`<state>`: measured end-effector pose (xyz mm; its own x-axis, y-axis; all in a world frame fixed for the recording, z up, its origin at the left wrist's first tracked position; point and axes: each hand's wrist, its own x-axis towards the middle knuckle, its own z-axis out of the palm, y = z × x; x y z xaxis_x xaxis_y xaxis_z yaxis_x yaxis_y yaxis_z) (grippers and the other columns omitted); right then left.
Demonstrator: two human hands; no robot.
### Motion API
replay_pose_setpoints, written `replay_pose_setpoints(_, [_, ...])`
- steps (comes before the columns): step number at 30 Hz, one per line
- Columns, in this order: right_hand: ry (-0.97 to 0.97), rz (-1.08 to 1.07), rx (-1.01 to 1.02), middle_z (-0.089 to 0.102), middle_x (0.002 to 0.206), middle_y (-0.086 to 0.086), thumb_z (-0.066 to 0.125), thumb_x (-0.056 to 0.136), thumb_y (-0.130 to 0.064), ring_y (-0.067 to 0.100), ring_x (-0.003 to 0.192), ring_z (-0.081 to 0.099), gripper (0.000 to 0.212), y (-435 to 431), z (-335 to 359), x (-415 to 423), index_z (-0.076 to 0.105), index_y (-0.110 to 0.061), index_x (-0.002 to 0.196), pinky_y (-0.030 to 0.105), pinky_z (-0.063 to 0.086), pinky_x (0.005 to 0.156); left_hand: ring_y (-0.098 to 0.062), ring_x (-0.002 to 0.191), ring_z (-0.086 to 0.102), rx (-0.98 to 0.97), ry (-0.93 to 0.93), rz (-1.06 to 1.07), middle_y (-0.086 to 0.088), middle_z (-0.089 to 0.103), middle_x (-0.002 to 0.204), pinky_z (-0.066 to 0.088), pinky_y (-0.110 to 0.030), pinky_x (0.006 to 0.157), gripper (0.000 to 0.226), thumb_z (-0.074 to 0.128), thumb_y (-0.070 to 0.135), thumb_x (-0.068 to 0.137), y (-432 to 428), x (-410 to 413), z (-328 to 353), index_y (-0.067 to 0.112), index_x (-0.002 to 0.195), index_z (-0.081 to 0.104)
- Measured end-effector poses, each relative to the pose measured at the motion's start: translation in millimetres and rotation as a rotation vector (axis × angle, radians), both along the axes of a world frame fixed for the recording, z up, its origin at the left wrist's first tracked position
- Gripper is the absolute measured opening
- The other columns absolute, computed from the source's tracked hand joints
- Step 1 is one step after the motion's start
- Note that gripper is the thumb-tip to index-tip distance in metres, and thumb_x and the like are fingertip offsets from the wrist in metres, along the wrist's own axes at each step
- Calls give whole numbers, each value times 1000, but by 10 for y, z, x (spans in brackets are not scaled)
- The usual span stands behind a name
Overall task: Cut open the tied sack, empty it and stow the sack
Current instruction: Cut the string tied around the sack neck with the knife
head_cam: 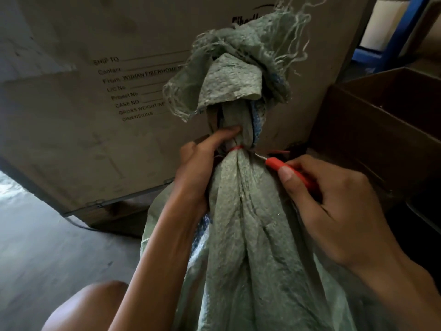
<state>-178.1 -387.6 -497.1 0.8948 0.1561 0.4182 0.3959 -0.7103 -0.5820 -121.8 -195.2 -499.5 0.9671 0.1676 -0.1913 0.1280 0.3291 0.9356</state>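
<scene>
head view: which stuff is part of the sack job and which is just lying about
In the job: green sack, red tie, red-handled cutter, left hand gripping the neck, right hand holding the cutter.
Lying about: printed carton, open brown box, blue frame.

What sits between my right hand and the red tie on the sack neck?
In the head view, only the cutter: the right hand grips its red handle, and its thin blade points at the red tie on the sack.

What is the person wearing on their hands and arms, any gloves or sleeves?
Nothing shows. The left hand and right hand are bare: no gloves, rings or watch. The forearms are uncovered, with no sleeve in view. The right thumbnail is short and unpainted.
</scene>
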Motion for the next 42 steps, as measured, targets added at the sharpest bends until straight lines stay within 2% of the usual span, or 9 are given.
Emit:
replay_pose_setpoints(3, [-19, -4, 3, 62, 65, -16, 37, 101, -58, 1, 62, 59, 39, 17, 69, -45, 70, -37, 97, 25, 39, 53, -22, 82, 77, 21, -76, 51, -9, 80, 89, 59, -36, 76, 20, 79, 22, 77, -2, -54, 31, 11, 93, 80])
replay_pose_setpoints(6, [-35, -20, -7, 57, 59, -17, 36, 101, -57, 3, 59, 58, 39, 65, 110, -96, 69, -37, 95, 20, 31, 50, -18, 74, 76, 35, -118, 74, -6, 80, 83, 59, -29, 68, 9, 75, 15, 83, -10, -118, 83, 10, 89, 80])
replay_pose_setpoints(9, [-43, -44, -34, 57, 61, -21, 38, 100, -58, 1, 65, 60, 36, 107, 138, -136, 69, -39, 97, 16, 29, 52, -18, 75, 77, 52, -144, 122, -4, 81, 82, 60, -27, 68, 9, 77, 14, 82, -3, -159, 122, 9, 89, 80])
replay_pose_setpoints(13, [-86, -57, -50, 66, 76, -20, 47, 96, -59, 0, 71, 63, 34, 100, 174, -143, 72, -37, 102, 26, 48, 56, -16, 75, 77, 34, -158, 155, -3, 80, 80, 59, -26, 67, 5, 77, 12, 83, 0, -198, 170, 9, 86, 80])
replay_pose_setpoints(17, [-127, -79, -23, 70, 86, -21, 53, 94, -57, 0, 78, 65, 30, 93, 215, -176, 73, -36, 104, 28, 53, 62, -18, 76, 77, 30, -194, 165, -5, 80, 81, 61, -30, 72, 5, 77, 12, 84, -17, -224, 194, 12, 80, 81])
replay_pose_setpoints(23, [-96, -42, 5, 59, 54, -14, 44, 100, -55, 8, 52, 59, 37, 84, 244, -211, 75, -36, 91, 25, 37, 46, -10, 64, 72, 96, -261, 214, 1, 77, 69, 57, -22, 61, 13, 77, 16, 86, -71, -261, 209, 13, 74, 78])
replay_pose_setpoints(26, [-87, -42, 10, 55, 47, -9, 42, 102, -55, 11, 42, 55, 39, 89, 245, -224, 71, -38, 82, 25, 39, 41, -9, 62, 71, 123, -298, 239, 2, 76, 67, 55, -23, 60, 14, 76, 16, 87, -85, -276, 207, 14, 73, 78])
replay_pose_setpoints(35, [-77, -26, 29, 52, 43, -6, 41, 103, -54, 16, 39, 53, 42, 123, 265, -224, 68, -37, 75, 27, 37, 37, -8, 63, 68, 195, -391, 285, 5, 75, 67, 52, -28, 64, 19, 77, 18, 87, -115, -276, 141, 20, 69, 78])
replay_pose_setpoints(42, [-41, -49, -20, 51, 42, -7, 38, 103, -57, 16, 44, 56, 49, 120, 264, -236, 74, -32, 80, 14, 28, 40, -6, 60, 66, 201, -417, 305, 7, 73, 64, 50, -22, 60, 20, 77, 17, 87, -115, -243, 104, 17, 68, 76])
